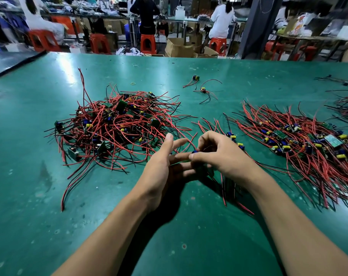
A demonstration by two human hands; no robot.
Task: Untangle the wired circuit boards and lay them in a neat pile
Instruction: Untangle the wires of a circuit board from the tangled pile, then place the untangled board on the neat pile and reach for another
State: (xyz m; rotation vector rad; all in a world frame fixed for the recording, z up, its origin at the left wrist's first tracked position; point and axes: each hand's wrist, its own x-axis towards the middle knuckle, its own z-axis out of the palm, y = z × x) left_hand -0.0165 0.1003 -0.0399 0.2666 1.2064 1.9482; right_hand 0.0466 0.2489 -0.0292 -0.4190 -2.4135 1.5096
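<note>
A small yellow rubber band (133, 83) lies on the green surface (39, 196). Beyond its far edge stand red plastic stools (148, 43), open cardboard boxes (179, 49) and people (221, 20) at benches.

right hand (220, 154) pinches circuit board (196, 152) | left hand (159, 168) spread | tangled heap (117, 124) beyond

electronics assembly workshop: green worktable (248, 72), red stools (148, 43), seated workers (221, 20)
</note>
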